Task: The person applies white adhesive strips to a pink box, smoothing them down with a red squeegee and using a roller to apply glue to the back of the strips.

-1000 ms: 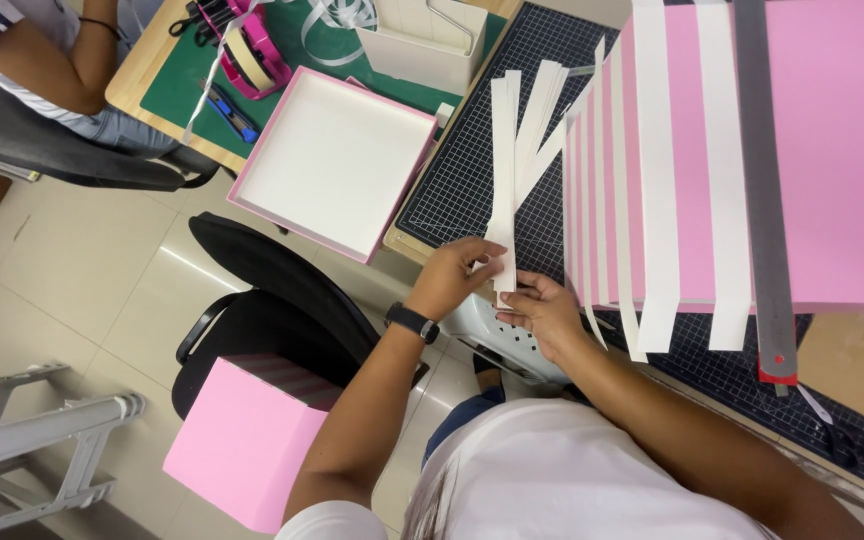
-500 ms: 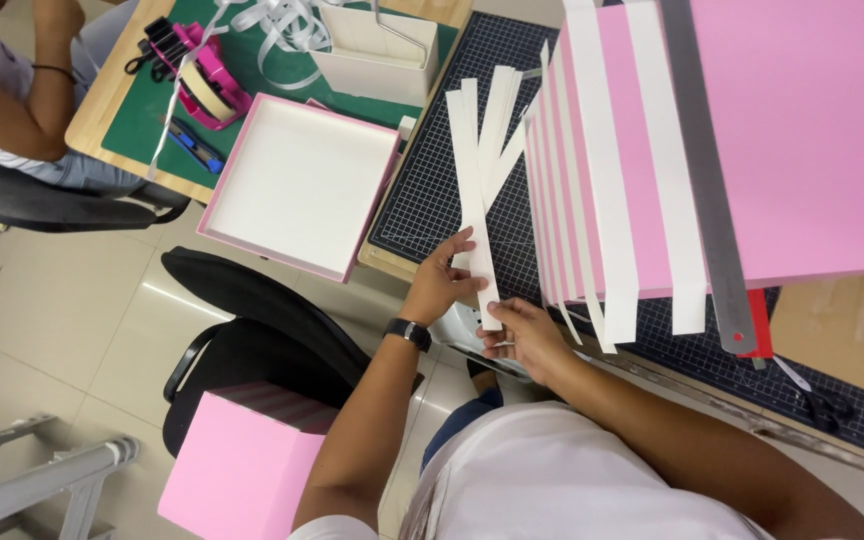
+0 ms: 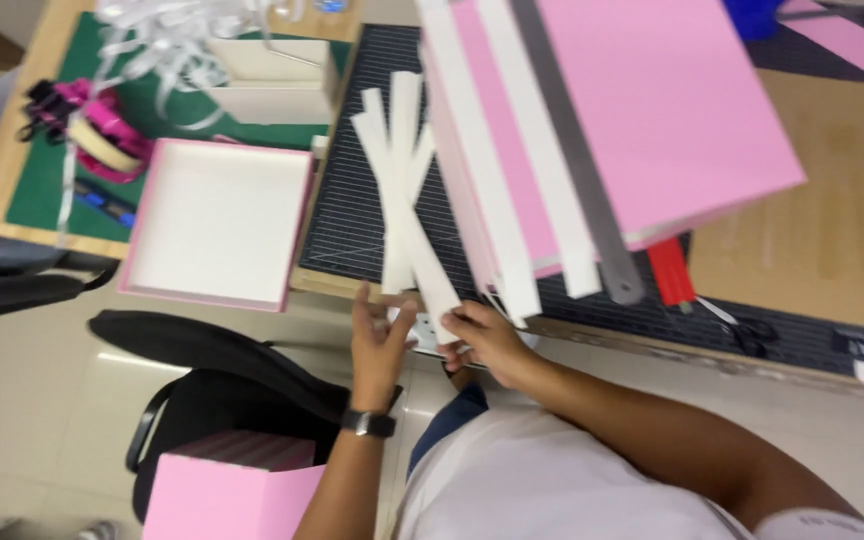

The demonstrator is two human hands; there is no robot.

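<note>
Several long white paper strips lie fanned out on the black gridded cutting mat, their near ends hanging over the table edge. My right hand pinches those near ends. My left hand, with a dark watch on the wrist, is just left of them, fingers spread and touching the strip ends. To the right lies a large pink sheet with more white strips and a grey metal ruler on it.
A shallow pink box lid with a white inside overhangs the table at left. A black chair holds a pink box below. A red-handled cutter and scissors lie at right; ribbon and tape clutter the green mat.
My left hand, which gripped the strip ends, has opened and dropped slightly below the table edge. My right hand now holds the ends. The view has swung so the table sits higher.
</note>
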